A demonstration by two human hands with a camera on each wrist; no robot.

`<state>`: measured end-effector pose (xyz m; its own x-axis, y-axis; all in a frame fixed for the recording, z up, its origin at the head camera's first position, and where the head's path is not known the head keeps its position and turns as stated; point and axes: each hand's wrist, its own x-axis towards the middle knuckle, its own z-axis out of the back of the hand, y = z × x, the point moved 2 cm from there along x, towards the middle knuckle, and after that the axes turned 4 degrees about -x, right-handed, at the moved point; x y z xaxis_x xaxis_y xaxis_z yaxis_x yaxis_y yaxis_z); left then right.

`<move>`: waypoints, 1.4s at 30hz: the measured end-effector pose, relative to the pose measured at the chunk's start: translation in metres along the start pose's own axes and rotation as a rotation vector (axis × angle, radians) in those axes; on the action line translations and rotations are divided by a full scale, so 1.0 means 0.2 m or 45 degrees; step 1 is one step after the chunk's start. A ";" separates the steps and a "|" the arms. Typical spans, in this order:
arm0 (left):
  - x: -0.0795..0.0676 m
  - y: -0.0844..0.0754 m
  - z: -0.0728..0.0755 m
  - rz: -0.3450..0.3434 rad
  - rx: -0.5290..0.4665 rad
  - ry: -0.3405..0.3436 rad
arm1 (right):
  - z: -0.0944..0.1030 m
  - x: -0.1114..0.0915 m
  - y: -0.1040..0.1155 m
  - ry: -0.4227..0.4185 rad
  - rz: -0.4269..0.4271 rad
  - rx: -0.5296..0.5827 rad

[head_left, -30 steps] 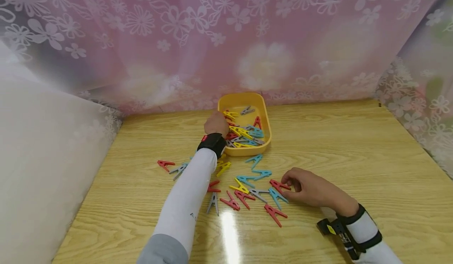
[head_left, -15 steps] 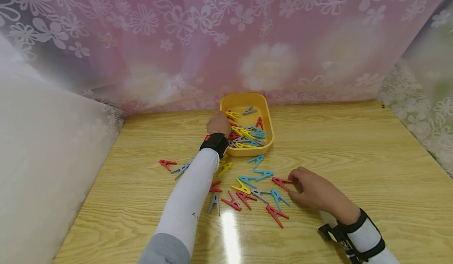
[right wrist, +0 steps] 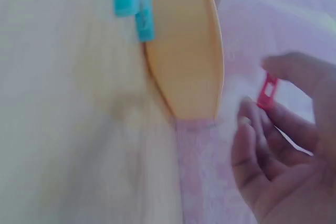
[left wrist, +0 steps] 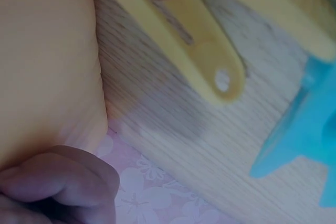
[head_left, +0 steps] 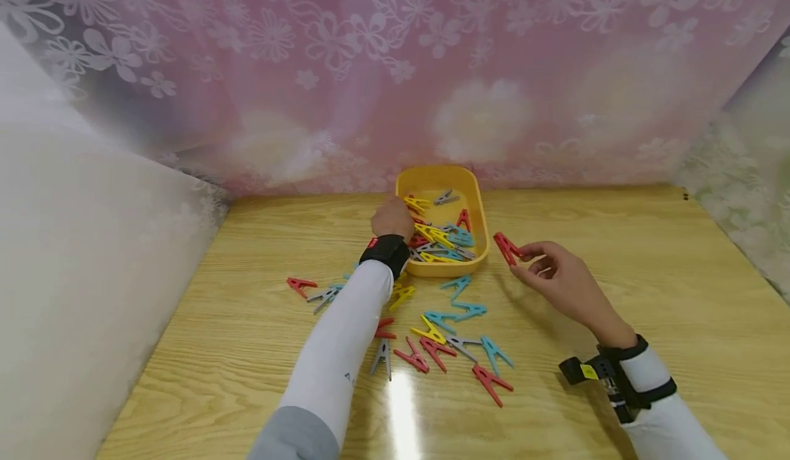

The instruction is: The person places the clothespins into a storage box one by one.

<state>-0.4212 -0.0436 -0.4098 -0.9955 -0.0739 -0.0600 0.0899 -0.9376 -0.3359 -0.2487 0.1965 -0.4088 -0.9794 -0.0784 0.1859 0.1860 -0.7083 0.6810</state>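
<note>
My right hand (head_left: 558, 278) pinches a red clothespin (head_left: 506, 248) by its legs between thumb and fingers, raised over the table just right of the yellow tray (head_left: 447, 269). In the right wrist view the red clothespin (right wrist: 268, 91) shows between the fingertips, beside the tray's outer wall (right wrist: 186, 61). My left hand (head_left: 393, 219) grips the tray's left side. The left wrist view shows its curled fingers (left wrist: 68, 179) against the tray wall (left wrist: 47, 77); the part inside the rim is hidden. Mixed red, yellow, blue and grey clothespins (head_left: 435, 235) lie in the tray.
Several loose clothespins lie on the wooden table (head_left: 247, 350) in front of the tray, among them a red one (head_left: 492, 383) and a blue one (head_left: 496, 353) nearest the right arm. My left sleeve (head_left: 333, 350) covers some. A pink flowered cloth (head_left: 345, 90) hangs behind the tray.
My right hand has lifted the red clothespin off the table and carried it up and away toward the tray's right side. My left hand stays at the tray.
</note>
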 end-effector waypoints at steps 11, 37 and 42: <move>-0.01 0.00 0.00 -0.007 0.061 -0.014 | -0.12 0.35 0.12 -0.021 -0.021 0.194; 0.07 0.07 0.04 0.015 0.070 0.021 | -0.16 -0.04 0.10 0.284 -0.013 0.042; 0.08 0.06 0.03 0.021 0.068 0.026 | -0.18 -0.14 0.13 0.441 -0.033 -0.096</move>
<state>-0.4361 -0.0581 -0.4092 -0.9930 -0.0828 -0.0842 0.1036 -0.9532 -0.2840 -0.2184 0.1558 -0.4215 -0.9544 -0.2844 -0.0908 0.1674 -0.7617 0.6260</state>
